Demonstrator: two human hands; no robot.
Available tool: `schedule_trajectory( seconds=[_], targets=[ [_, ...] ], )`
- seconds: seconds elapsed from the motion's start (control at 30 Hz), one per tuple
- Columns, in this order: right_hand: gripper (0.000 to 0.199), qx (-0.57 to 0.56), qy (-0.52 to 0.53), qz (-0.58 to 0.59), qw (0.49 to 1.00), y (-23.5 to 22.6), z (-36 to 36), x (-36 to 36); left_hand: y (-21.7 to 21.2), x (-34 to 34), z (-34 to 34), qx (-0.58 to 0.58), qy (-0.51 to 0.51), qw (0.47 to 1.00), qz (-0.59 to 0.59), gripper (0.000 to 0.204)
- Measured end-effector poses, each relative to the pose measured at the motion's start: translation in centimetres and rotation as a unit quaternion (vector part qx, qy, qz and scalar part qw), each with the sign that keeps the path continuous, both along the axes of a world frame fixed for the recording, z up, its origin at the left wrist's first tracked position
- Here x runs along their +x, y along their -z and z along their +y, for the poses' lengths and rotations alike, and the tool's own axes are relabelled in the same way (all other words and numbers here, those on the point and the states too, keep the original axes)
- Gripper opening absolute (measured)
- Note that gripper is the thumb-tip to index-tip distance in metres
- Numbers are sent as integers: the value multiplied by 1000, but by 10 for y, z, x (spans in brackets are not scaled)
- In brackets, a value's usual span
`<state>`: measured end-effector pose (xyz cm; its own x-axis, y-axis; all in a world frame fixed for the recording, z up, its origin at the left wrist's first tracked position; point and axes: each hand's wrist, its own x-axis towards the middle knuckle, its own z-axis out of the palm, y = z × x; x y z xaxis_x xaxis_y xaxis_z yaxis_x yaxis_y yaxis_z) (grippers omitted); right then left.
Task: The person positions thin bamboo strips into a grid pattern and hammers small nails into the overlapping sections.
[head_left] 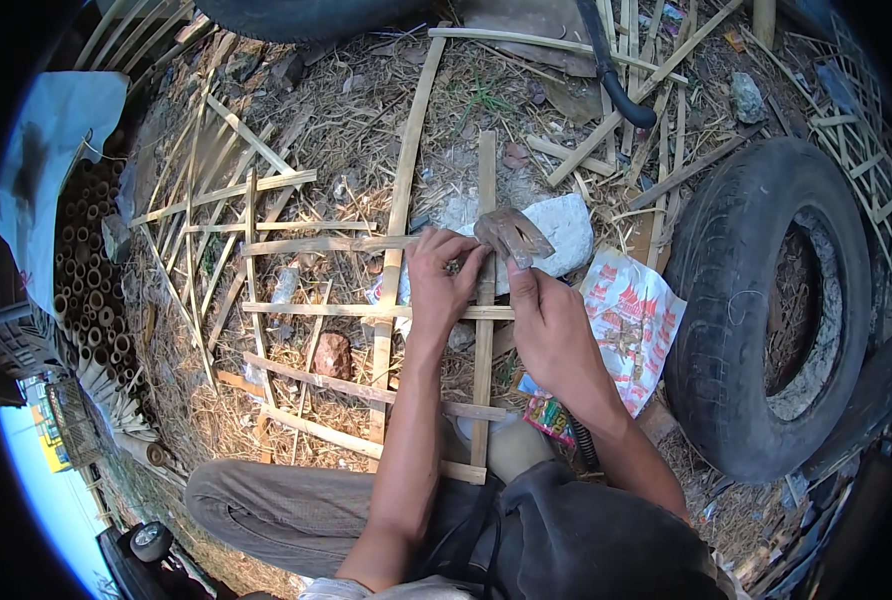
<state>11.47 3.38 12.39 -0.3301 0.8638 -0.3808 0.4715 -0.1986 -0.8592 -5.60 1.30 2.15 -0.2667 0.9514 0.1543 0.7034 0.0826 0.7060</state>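
A frame of crossed bamboo slats [393, 280] lies in front of me, its near end by my legs. My left hand [440, 272] is closed at a crossing on the frame's right side, thumb and fingertips pinched together over the wood. What sits between those fingertips is too small to make out. My right hand [544, 318] grips a claw hammer, its handle mostly hidden in the fist. The rusty hammer head [514, 238] is right beside my left fingertips, above the right upright slat [486, 180]. A pale flat stone [563, 232] lies beneath and beyond the hammer.
An old tyre [711, 330] stands at my right, another tyre [306, 12] at the far edge. A printed plastic bag [630, 318] and a small colourful packet [549, 418] lie near my right arm. More slat lattices [201, 230], a reddish stone [333, 355] and stacked bamboo poles [91, 270] lie leftward.
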Motion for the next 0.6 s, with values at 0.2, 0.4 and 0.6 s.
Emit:
schedule_trajectory(
  seconds=[0.2, 0.4, 0.6],
  targets=[
    [58, -31, -25, -18, 999, 16, 4, 3, 3, 1, 0, 25, 4, 1000, 17, 13],
    [64, -12, -20, 18, 1000, -7, 3, -2, 1, -3, -3, 2, -2, 1000, 8, 10],
    [64, 9, -8, -6, 1000, 18, -1, -3, 5, 1, 0, 26, 9, 1000, 9, 13]
  ],
)
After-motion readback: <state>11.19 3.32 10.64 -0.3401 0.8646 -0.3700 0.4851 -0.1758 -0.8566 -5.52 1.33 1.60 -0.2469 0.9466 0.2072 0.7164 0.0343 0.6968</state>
